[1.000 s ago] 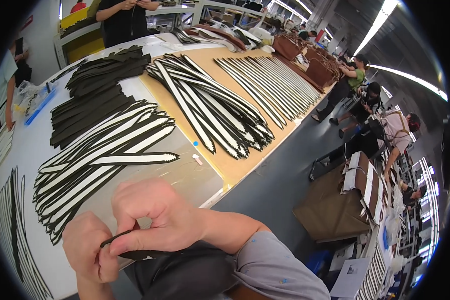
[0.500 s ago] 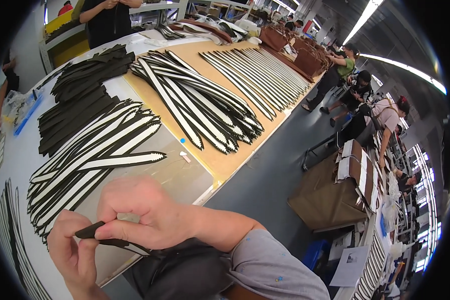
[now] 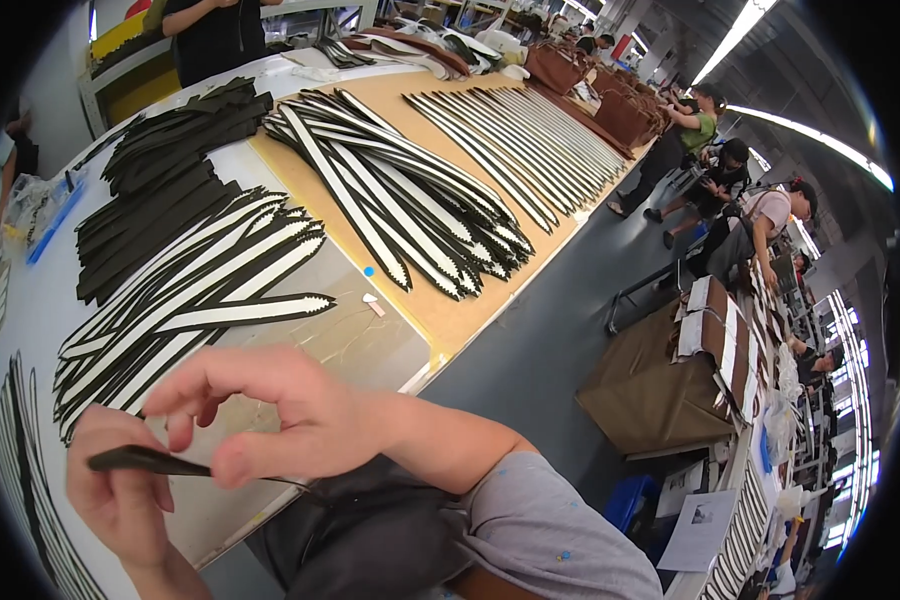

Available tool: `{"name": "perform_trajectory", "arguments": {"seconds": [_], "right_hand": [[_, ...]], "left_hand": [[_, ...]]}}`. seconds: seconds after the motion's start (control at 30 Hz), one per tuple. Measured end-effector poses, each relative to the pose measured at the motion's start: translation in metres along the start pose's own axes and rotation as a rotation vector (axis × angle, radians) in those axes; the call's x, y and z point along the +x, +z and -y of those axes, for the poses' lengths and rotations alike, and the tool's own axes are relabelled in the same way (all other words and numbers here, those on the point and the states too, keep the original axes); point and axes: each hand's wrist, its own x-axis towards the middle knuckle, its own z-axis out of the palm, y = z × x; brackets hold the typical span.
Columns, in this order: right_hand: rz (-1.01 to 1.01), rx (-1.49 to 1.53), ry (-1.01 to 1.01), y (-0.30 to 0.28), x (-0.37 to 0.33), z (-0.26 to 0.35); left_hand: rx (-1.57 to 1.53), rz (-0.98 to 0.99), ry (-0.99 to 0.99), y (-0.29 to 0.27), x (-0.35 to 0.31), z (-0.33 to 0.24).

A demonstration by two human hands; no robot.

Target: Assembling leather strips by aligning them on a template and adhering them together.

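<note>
A dark strap point(image 3: 145, 460) is pinched in the fingers of my left hand point(image 3: 118, 505), low at the left. Its thin end runs right toward my lap. My right hand point(image 3: 295, 415) hovers just beside it, fingers curved and apart from the thumb. That thumb is at the strap's edge; I cannot tell whether it touches. Just beyond my hands lies a heap of black strips with white centres and toothed ends point(image 3: 195, 270). One such strip point(image 3: 250, 312) lies crosswise, pointing right.
Dark strips point(image 3: 150, 240) are stacked behind the heap. Another striped pile point(image 3: 370, 190) and a spread row of strips point(image 3: 530, 140) cover the tan board point(image 3: 370, 300). A brown-draped stand point(image 3: 630, 390) is across the aisle at right. Several people work nearby.
My right hand has loosened its pinch on the strap and spread its fingers. My left hand has shifted slightly left, still holding the strap.
</note>
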Motion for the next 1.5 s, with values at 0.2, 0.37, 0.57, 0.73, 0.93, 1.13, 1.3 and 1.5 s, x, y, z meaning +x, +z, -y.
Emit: {"name": "perform_trajectory", "arguments": {"seconds": [0.2, 0.37, 0.57, 0.73, 0.93, 1.13, 1.3, 1.5], "right_hand": [[0.608, 0.161, 0.589, -0.011, -0.017, -0.031], [0.322, -0.383, 0.778, -0.065, -0.047, -0.008], [0.145, -0.358, 0.911, -0.094, 0.003, -0.034], [-0.021, -0.305, 0.905, -0.113, 0.039, -0.076], [-0.175, -0.214, 0.768, -0.181, 0.116, -0.126], [-0.407, -0.463, 0.665, -0.226, 0.174, -0.197], [-0.453, -0.735, 0.657, -0.2, 0.157, -0.189], [-0.204, -0.703, 0.698, -0.169, 0.087, -0.121]], "left_hand": [[-0.52, -0.339, 0.013, -0.123, -0.022, 0.035], [-0.955, -0.414, -0.252, -0.147, -0.032, 0.096], [-0.763, -0.556, -0.709, -0.133, -0.052, 0.143], [-0.627, -0.469, -0.796, -0.161, -0.025, 0.174], [-0.501, -0.486, -0.739, -0.194, 0.034, 0.24], [0.058, -0.592, -0.792, -0.188, 0.081, 0.32], [1.199, -0.439, -0.786, -0.187, 0.071, 0.34], [0.974, -0.09, -0.179, -0.121, 0.019, 0.235]]}}
